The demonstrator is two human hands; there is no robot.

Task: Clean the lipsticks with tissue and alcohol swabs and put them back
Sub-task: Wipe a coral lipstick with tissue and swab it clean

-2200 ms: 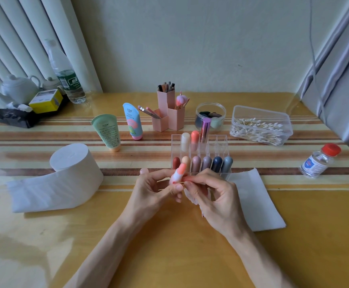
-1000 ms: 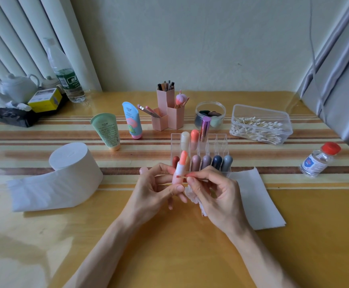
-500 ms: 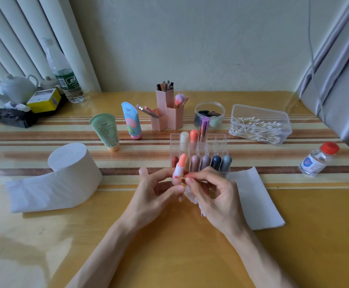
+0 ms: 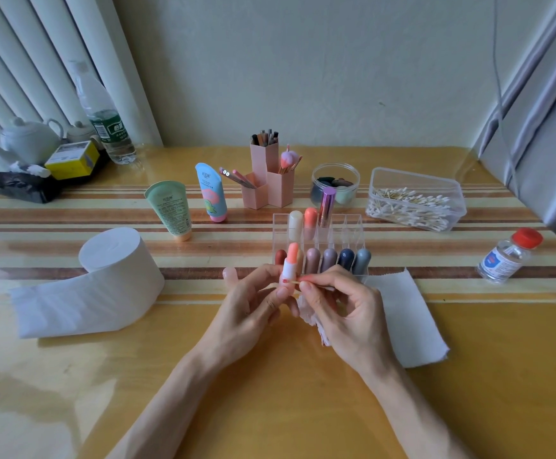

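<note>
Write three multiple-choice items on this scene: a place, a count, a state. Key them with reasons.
1. Where is the alcohol bottle? A. Right of the organiser. B. Inside the swab box. C. Against the tissue roll.
2. Items in the organiser's back row? A. One. B. Three. C. Six.
3. The lipstick being cleaned is: A. on the tissue sheet. B. slotted in the organiser. C. held in the left hand.
Key: 1 A: it stands far right. 2 B: cream lipstick, orange lipstick, purple tube. 3 C: fingers grip it; the right hand pinches a cotton swab against it.
</note>
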